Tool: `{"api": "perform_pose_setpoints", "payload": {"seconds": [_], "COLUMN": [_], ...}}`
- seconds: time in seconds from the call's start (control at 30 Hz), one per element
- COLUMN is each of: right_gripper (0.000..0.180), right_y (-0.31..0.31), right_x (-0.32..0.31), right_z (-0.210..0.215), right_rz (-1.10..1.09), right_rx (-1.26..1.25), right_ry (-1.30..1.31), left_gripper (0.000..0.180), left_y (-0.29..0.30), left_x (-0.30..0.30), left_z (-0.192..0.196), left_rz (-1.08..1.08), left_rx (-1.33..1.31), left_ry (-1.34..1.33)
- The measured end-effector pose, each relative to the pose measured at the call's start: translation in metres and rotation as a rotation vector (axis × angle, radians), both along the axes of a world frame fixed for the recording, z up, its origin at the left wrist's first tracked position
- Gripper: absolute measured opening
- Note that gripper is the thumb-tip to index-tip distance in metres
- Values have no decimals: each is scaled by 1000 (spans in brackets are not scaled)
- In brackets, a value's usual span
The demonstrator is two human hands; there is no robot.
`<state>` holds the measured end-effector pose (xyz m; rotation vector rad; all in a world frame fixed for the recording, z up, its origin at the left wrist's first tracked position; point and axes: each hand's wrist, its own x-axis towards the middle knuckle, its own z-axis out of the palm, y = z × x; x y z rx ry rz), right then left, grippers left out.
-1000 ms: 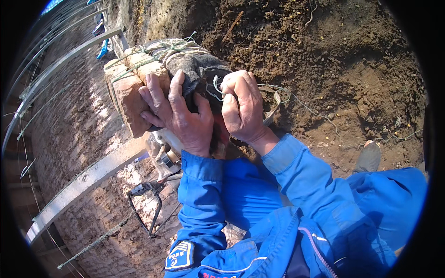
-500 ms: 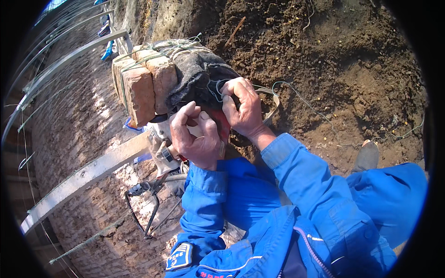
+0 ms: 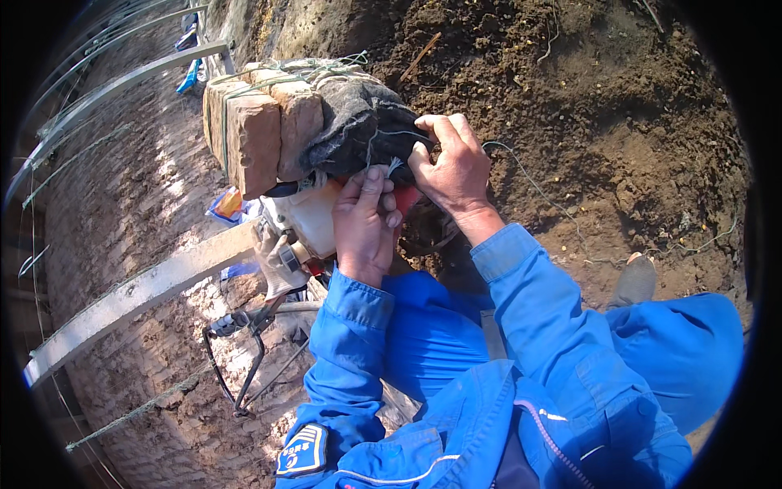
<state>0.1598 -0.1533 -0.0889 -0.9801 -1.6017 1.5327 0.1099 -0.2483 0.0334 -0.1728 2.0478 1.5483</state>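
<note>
— Right hand (image 3: 453,169) pinches the thin cord (image 3: 389,165) at the dark cloth bundle (image 3: 358,130) atop the machine?
— Yes; left hand (image 3: 364,220), fingers curled together, pinches it too. Keep tension even

Harsh sunlight, hard shadows, fisheye-bent edges.
</note>
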Motion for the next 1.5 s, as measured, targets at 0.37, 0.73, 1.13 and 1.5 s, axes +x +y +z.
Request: {"api": "perform_pose_setpoints", "payload": {"seconds": [0.37, 0.73, 1.13, 1.5], "right_gripper": [18, 16, 18, 40], "right_y": [8, 18, 33, 67], "right_x": [-1, 11, 19, 38], "right_z": [15, 26, 69, 40], "right_rz": [161, 823, 603, 1267], "right_rx": [-192, -2, -38, -63], "right_ry": [247, 261, 561, -68], "left_gripper": [21, 9, 19, 15], "left_y": [-4, -17, -15, -7], "left_x": [-1, -8, -9, -9], "left_z": [-1, 10, -3, -7], "left_rz": [106, 99, 33, 167], "left_rx": [-9, -41, 250, 272], "left_ry": [115, 228, -209, -323]}}
